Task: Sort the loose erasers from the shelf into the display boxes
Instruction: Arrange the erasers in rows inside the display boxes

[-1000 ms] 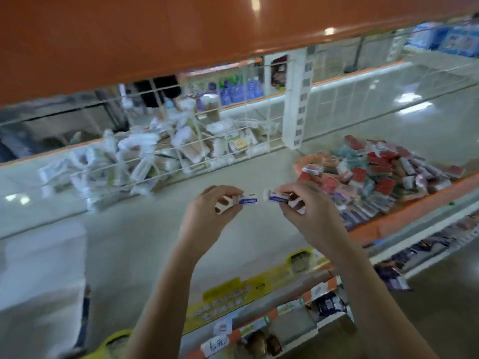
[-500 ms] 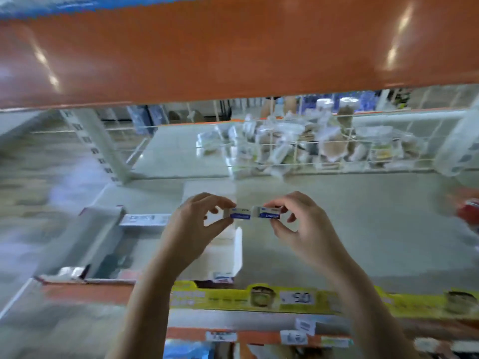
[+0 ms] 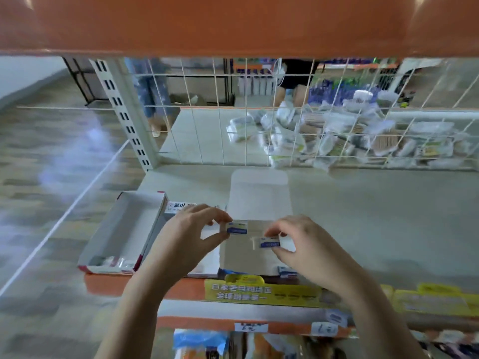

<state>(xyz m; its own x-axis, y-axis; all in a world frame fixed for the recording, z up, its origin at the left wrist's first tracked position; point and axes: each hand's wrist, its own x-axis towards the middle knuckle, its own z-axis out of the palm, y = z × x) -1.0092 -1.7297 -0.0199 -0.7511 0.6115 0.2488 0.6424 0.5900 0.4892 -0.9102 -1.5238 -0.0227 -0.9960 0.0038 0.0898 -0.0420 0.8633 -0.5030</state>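
Note:
My left hand (image 3: 186,237) pinches a small white eraser with a blue label (image 3: 237,228) between thumb and fingers. My right hand (image 3: 308,247) pinches a second white and blue eraser (image 3: 269,242) slightly lower. Both erasers hover over an open white display box (image 3: 259,198) with its lid folded back, standing on the grey shelf (image 3: 363,216). A few erasers (image 3: 286,271) lie at this box's front edge. To the left stands a second open display box (image 3: 124,229) with red trim, holding a few wrapped items at its near end.
A white wire grid (image 3: 259,112) closes the back of the shelf, with a heap of white packets (image 3: 337,136) behind it. An orange shelf (image 3: 233,22) hangs overhead. A yellow label strip (image 3: 259,291) runs along the shelf front. People's legs show beyond the grid.
My view swung left from the pile of loose erasers to the display boxes. Both hands carried their erasers along and now hold them apart over the white box, the right one lower.

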